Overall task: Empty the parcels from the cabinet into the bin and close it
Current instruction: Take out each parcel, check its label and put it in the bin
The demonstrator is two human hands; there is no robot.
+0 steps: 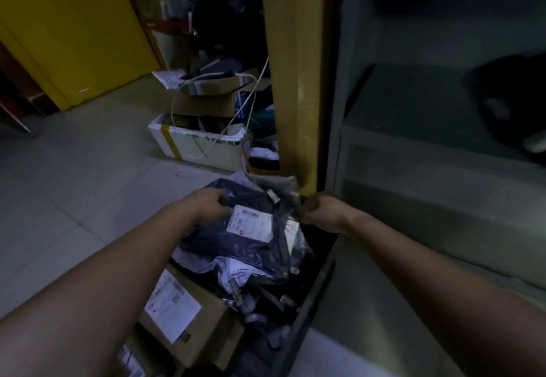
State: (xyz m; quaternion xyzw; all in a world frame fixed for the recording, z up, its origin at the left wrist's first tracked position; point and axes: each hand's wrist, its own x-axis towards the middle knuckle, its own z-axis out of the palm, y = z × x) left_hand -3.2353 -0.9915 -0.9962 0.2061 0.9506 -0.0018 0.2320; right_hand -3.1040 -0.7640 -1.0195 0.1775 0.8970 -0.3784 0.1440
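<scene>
A dark blue plastic parcel (236, 243) with a white label lies on top of a heap of parcels in the bin (307, 311) below me. My left hand (206, 203) grips its left top edge. At its right top corner, my right hand (322, 212) is curled and pinches the bag's edge. Under it lie pale plastic bags (236, 273) and a brown carton (183, 314) with a white label. The grey metal cabinet (413, 146) stands open at the right; a dark parcel (514, 105) rests on its shelf at the far right.
A tall cardboard box (295, 75) stands upright against the cabinet's left side. Behind the bin are a white foam box (195, 143), open cartons (206, 93), loose cables and piled dark bags. A yellow door (68, 28) is at the left beyond pale floor tiles.
</scene>
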